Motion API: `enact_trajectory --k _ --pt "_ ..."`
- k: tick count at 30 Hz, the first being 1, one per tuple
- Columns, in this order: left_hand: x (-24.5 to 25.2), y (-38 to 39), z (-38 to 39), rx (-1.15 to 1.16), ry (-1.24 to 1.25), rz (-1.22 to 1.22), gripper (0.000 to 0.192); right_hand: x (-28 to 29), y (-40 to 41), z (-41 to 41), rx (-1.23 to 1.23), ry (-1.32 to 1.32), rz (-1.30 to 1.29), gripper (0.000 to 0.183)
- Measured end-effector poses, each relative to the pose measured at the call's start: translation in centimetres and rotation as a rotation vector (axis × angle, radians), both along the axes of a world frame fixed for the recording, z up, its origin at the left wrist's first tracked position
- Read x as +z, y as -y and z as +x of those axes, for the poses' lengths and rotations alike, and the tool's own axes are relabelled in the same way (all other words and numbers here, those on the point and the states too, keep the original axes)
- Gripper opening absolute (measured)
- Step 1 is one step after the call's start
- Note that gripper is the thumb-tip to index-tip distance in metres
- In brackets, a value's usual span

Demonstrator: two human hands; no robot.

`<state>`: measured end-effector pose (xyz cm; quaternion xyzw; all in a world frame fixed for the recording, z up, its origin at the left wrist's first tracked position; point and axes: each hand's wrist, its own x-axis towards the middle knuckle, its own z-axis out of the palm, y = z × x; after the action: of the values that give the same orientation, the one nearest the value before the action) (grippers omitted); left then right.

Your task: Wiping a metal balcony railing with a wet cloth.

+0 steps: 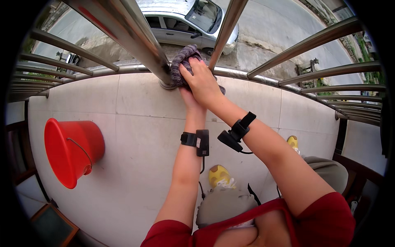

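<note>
A grey-purple cloth [179,69] is bunched at the lower rail of a metal railing, against the thick steel post [151,46]. My right hand [202,78] presses on the cloth from above, fingers bent over it. Beneath it, my left hand [188,95] reaches the cloth from below; its fingers are mostly hidden by the cloth and the right hand. A thinner upright bar [226,34] stands just right of the cloth. Both wrists wear black straps with small devices and cables.
A red plastic bucket [88,136] with a wire handle stands on the pale tiled floor [139,179] at left. Railing bars curve around both sides. Below, beyond the railing, is a silver car [179,34]. Yellow shoes [219,176] are near my knees. A dark framed panel [55,227] lies lower left.
</note>
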<state>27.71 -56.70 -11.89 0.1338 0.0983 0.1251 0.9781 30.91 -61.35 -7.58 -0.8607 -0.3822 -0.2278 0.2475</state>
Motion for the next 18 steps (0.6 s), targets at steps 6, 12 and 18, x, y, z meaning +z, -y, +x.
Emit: enact_trajectory --k 6,12,18 --pt "0.9 2.2 -7.8 -0.064 -0.137 0.266 0.043 -0.3 5.7 -7.6 -0.009 -0.791 0.397 0.038" --pt "1.4 0.3 -6.0 0.183 -0.17 1.686 0.052 -3.3 4.7 -8.7 0.038 -1.703 1.483 0.043" --pt "2.7 -2.0 1.4 0.053 -0.05 2.35 0.069 -5.1 3.6 -5.5 0.247 -1.531 2.055 0.044"
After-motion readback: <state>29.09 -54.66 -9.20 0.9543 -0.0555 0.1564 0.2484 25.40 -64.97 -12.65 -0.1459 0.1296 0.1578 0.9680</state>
